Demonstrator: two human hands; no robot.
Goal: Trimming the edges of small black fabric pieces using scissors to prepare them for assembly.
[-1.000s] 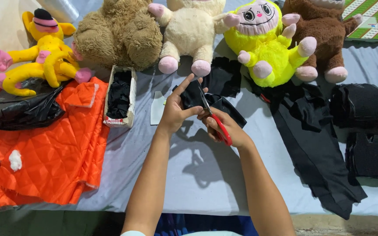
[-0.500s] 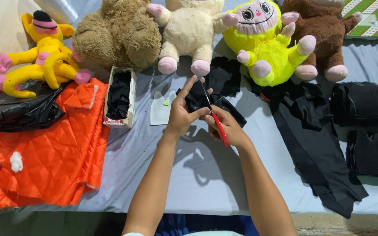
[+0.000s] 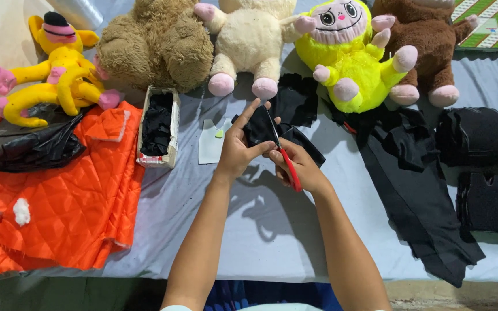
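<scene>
A small piece of black fabric (image 3: pixel 259 129) is pinched in the left hand (image 3: pixel 238 151) and held up above the grey worktop (image 3: pixel 249 230), so that the red-handled scissors (image 3: pixel 283 155), gripped in the right hand (image 3: pixel 302 168), can be run through it. Cut black pieces are kept in a small box (image 3: pixel 158 126) nearby.

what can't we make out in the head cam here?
- Black fabric piece: its shape, folded inside the left hand.
- Scissors: handles covered by the right hand; whether the blades bite the fabric is unclear.
- Brown plush and cream plush: heads cut off by the top edge.
- Small box: its dark contents, too indistinct.
</scene>
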